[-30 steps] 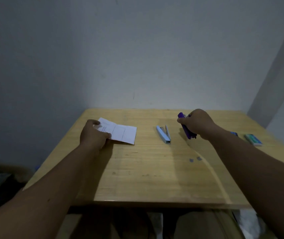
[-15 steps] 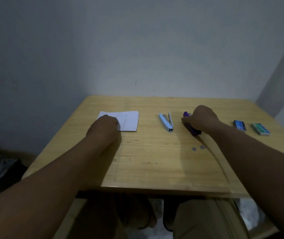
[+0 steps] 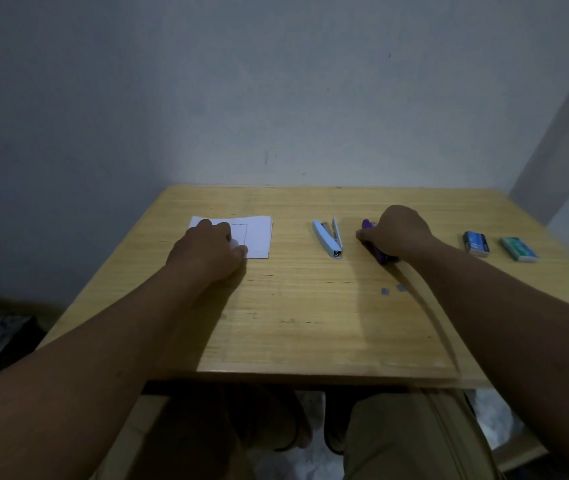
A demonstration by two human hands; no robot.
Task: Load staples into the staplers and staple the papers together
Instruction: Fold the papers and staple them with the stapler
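Loose staples (image 3: 392, 289): two small bits, on the table (image 3: 310, 334) nearer than the staplers.
Left hand (image 3: 210, 252): now atop the papers (image 3: 255, 235), fingers curled, near corner pinched.
Right hand (image 3: 397, 232): purple stapler (image 3: 378, 252), airborne a second ago, now gripped against the table.
Blue stapler (image 3: 328, 239): lies open between hands, probably loaded next.
Staple boxes (image 3: 476, 243): far right, untouched.

Bare forearms, no sleeves; left hand (image 3: 207, 252), right hand (image 3: 399, 232); khaki trousers (image 3: 411, 438); dark sandals (image 3: 288, 441).
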